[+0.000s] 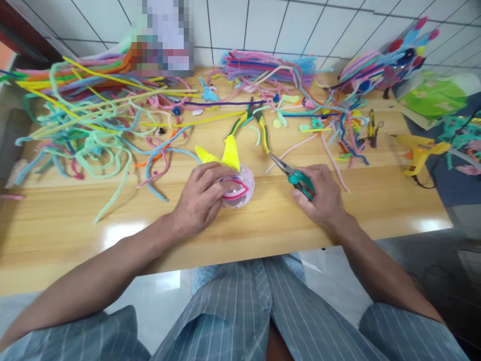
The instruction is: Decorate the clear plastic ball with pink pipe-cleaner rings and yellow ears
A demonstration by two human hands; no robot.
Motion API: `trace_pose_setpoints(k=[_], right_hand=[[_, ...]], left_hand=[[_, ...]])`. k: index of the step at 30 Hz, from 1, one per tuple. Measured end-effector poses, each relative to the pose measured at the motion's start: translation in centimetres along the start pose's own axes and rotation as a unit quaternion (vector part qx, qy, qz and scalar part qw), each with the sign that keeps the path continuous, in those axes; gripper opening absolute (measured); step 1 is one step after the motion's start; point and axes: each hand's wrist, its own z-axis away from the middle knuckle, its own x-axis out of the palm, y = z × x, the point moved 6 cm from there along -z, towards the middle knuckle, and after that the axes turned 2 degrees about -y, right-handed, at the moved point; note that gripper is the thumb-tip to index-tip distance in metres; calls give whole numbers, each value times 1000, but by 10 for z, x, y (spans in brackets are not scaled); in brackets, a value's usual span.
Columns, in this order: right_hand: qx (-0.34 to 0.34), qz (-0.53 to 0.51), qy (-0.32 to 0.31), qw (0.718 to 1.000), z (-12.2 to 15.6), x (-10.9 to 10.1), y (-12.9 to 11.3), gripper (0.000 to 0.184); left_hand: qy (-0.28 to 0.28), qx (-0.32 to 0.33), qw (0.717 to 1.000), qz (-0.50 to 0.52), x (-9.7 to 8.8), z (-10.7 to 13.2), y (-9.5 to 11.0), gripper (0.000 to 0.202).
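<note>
My left hand (201, 198) is closed around the left side of a pipe-cleaner craft (247, 189), a pale lilac round piece with a pink pointed loop on its front. Two yellow ear-like pieces (230, 153) stick up at its far side, and my fingers hide part of it. In my right hand (323, 195) is a pair of needle-nose pliers (297, 178) with teal and black handles, the jaws pointing up and left, apart from the craft. Beyond them, a second pair of pliers (264, 131) with yellow and green handles lies on the table.
Loose pipe cleaners (101, 150) tangle across the left and back of the wooden table (150, 250). A bundle of pipe cleaners (266, 67) lies by the tiled wall. At the right are a yellow glue gun (419, 150), a small cutter (372, 125) and a green package (432, 95).
</note>
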Motion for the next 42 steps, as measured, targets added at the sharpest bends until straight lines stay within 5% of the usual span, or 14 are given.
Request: trace_pose_setpoints(k=[13, 42], right_hand=[[-84, -99, -58, 990, -2, -11, -59, 48], [-112, -90, -49, 988, 0, 1, -61, 54]], left_hand=[[-7, -3, 1000, -7, -1, -1, 4, 31], [-19, -18, 1000, -15, -1, 1, 2, 30]])
